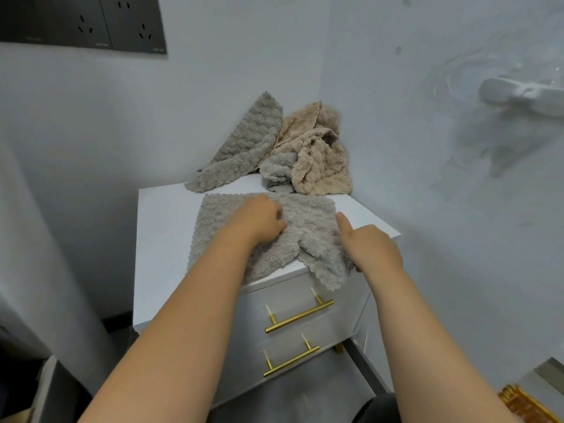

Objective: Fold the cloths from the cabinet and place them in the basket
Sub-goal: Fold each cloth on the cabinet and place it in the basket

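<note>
A grey fluffy cloth (308, 221) lies spread on top of the white cabinet (161, 233), one corner hanging over the front edge. My left hand (256, 221) rests on the cloth's middle with its fingers curled into the fabric. My right hand (366, 245) pinches the cloth's right edge near the hanging corner, thumb pointing up. Behind it a second grey cloth (244, 148) leans against the wall. A beige cloth (317, 154) is crumpled in the corner with another grey piece (277, 169) tangled under it. The basket's woven rim (525, 404) shows at the bottom right.
The cabinet stands in a wall corner and has two drawers with brass bar handles (299, 315). Dark wall sockets (82, 22) sit at the upper left. A white fixture (518, 96) juts from the right wall. Dark floor lies below.
</note>
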`<state>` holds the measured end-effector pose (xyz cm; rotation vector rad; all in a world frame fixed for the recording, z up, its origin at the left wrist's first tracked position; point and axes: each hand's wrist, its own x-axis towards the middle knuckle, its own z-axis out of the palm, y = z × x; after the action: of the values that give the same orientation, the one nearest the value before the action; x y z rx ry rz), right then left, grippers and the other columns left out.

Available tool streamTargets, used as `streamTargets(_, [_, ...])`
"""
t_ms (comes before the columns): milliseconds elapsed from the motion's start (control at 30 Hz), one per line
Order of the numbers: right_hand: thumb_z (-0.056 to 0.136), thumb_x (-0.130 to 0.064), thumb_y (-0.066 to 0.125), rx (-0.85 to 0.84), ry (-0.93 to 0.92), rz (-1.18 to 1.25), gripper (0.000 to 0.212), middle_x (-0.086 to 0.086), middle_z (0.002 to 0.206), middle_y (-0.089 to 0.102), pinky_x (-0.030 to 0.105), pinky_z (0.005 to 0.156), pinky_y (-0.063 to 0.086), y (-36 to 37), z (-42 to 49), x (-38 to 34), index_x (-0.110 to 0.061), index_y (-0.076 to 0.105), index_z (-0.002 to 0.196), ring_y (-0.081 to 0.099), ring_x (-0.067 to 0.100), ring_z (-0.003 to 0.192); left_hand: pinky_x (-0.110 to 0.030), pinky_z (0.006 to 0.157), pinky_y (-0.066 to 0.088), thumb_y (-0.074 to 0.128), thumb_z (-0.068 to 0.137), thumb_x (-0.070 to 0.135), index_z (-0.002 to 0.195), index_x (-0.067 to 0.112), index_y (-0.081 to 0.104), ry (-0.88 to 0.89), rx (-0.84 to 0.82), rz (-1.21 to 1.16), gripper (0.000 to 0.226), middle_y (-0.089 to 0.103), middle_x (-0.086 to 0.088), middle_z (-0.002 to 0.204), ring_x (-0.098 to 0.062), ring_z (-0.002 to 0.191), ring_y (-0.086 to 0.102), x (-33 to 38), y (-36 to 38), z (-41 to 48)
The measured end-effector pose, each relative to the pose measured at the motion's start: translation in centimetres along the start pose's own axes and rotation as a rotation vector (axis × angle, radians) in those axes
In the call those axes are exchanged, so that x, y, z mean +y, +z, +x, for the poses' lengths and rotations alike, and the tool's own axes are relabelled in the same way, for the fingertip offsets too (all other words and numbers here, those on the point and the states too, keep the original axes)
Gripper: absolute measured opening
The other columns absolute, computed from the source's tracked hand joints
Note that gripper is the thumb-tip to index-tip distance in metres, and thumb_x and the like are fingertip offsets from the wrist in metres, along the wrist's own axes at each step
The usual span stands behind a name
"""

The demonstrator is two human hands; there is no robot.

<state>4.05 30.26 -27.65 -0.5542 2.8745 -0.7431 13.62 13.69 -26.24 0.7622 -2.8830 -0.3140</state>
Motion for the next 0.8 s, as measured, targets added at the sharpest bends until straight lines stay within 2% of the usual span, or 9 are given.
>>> streamTargets(100, [0.084,-0.078,0.021,-0.263,0.04,0.175,0.083,0.011,0.08,0.07,0.03,0.068,0.049,-0.8,-1.3,0.6,-0.006,0.062,0.083,0.069,0.024,0.071,-0.037,0.097,0.041,0.039,0.101,0.036,0.128,0.013,0.055,0.021,-0.219,-0.055,0.039,0.056,-0.007,0.13,-0.024,0.116,0.052,0.7,-1.3,-0.8])
streamTargets(167, [0.081,-0.074,0.042,-0.415,0.031,0.299,0.07,0.007,0.088,0.069,0.031,0.073,0.052,-1.6,-2.0,1.3,-0.008,0.06,0.093,0.07,0.018,0.075,-0.038,0.101,0.037,0.035,0.102,0.039,0.133,0.013,0.05,0.012,-0.29,-0.037,0.043,0.05,-0.008,0.137,-0.024,0.123,0.047,0.8,-2.0,-1.4])
streamTargets(267, [0.077,-0.041,0.074,-0.509,-0.022,0.404,0.039,0.004,0.096,0.069,0.03,0.075,0.049,-1.6,-2.2,2.5,-0.009,0.064,0.097,0.067,0.014,0.082,-0.04,0.109,0.031,0.03,0.102,0.043,0.14,0.015,0.043,0.003,-0.343,-0.005,0.05,0.041,-0.006,0.147,-0.025,0.133,0.039,0.5,-2.3,-2.0])
streamTargets(367, [0.085,-0.009,0.068,-0.394,-0.002,0.884,0.005,0.007,0.08,0.07,0.028,0.072,0.05,-1.6,-2.1,2.4,-0.005,0.064,0.083,0.063,0.019,0.076,-0.04,0.114,0.025,0.027,0.101,0.046,0.145,0.017,0.038,0.003,-0.391,-0.003,0.053,0.034,-0.004,0.152,-0.023,0.139,0.032,0.1,-2.0,-2.6])
streamTargets(500, [0.094,0.003,0.047,-0.475,0.18,1.543,0.013,0.013,0.087,0.067,0.031,0.065,0.058,-2.8,-2.3,2.1,-0.001,0.059,0.094,0.064,0.023,0.081,-0.037,0.114,0.02,0.027,0.101,0.046,0.147,0.019,0.032,0.016,-0.386,-0.054,0.053,0.029,-0.001,0.155,-0.021,0.141,0.027,-0.3,-2.0,-3.0])
streamTargets(567, [0.094,0.004,0.044,-0.419,0.265,1.386,0.012,0.013,0.077,0.06,0.028,0.049,0.055,-2.9,-2.5,2.3,-0.002,0.055,0.095,0.062,0.017,0.059,-0.036,0.114,0.019,0.03,0.101,0.045,0.147,0.02,0.031,0.026,-0.39,-0.054,0.053,0.027,-0.001,0.156,-0.021,0.142,0.026,-0.5,-2.0,-3.0])
streamTargets(633, [0.089,0.005,0.048,-0.281,0.237,0.835,0.019,0.014,0.072,0.054,0.028,0.047,0.053,-2.5,-2.4,2.7,0.0,0.05,0.107,0.056,0.017,0.045,-0.036,0.114,0.021,0.037,0.1,0.045,0.149,0.02,0.029,0.04,-0.404,-0.021,0.056,0.026,0.0,0.156,-0.02,0.141,0.027,-0.9,-1.7,-3.0])
streamTargets(733, [0.087,-0.013,0.054,0.013,-0.017,0.144,0.055,0.017,0.117,0.054,0.04,0.084,0.046,-1.5,-2.4,2.6,-0.008,0.032,0.138,0.056,0.033,0.105,-0.036,0.111,0.03,0.049,0.097,0.039,0.149,0.018,0.028,0.046,-0.344,-0.046,0.06,0.031,-0.002,0.154,-0.021,0.136,0.036,-1.0,-1.3,-3.0])
streamTargets(800, [0.089,-0.015,0.052,0.196,-0.269,0.143,0.058,0.012,0.133,0.045,0.038,0.097,0.037,-1.2,-3.2,1.5,-0.013,0.031,0.143,0.041,0.03,0.123,-0.036,0.11,0.029,0.054,0.095,0.035,0.147,0.017,0.031,0.063,-0.253,-0.058,0.06,0.032,-0.003,0.152,-0.022,0.136,0.036,-0.7,-1.4,-3.2])
